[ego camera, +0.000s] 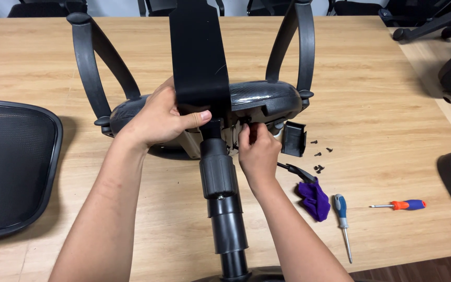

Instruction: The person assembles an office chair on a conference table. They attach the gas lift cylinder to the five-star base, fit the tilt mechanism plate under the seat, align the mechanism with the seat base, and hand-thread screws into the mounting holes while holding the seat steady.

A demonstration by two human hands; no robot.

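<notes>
Gripping black chair seat, left hand, right hand pinching underside screw

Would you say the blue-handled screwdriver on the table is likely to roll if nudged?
Probably yes: the blue-handled screwdriver looks rounded and lies free on the flat wooden table. It seems stiff and light. The purple cloth beside it might stop it.

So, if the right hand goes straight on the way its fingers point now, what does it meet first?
The right hand points up and away, into the underside of the chair seat. Its fingertips seem already at the mechanism there, so it would likely meet that first; depth is unclear.
</notes>
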